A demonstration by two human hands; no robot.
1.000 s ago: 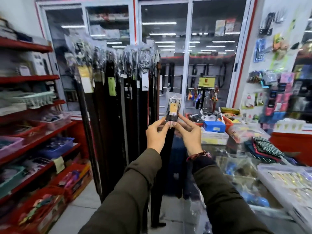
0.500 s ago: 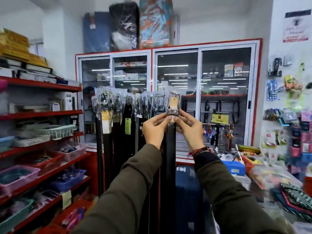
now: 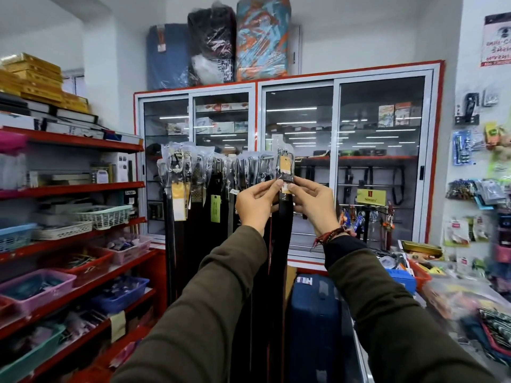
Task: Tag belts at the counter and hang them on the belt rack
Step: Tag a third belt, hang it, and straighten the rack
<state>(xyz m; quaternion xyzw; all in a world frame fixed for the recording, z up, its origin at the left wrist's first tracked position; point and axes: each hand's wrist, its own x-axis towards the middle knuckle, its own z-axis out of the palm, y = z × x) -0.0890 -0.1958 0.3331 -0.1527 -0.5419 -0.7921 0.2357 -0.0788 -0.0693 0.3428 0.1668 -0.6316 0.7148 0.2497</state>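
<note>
A dark belt [image 3: 285, 217] hangs straight down from my two raised hands; its buckle end sits in a clear plastic sleeve with a yellow tag [image 3: 285, 166]. My left hand [image 3: 255, 204] pinches the belt just under the sleeve from the left. My right hand [image 3: 313, 204] pinches it from the right. The sleeve's top is level with the right end of the belt rack [image 3: 221, 172], where several dark belts hang in plastic sleeves with yellow and green tags. Whether the held belt is hooked on the rack I cannot tell.
Red shelves [image 3: 74, 189] with baskets and bins line the left. A glass-door cabinet [image 3: 334, 161] stands behind the rack. A blue suitcase [image 3: 315, 322] stands below my right arm. The cluttered counter [image 3: 431, 286] is at the right, under a wall of hanging goods.
Both hands have lifted the belt from counter height up to the top of the rack. The camera has tilted upward with them.
</note>
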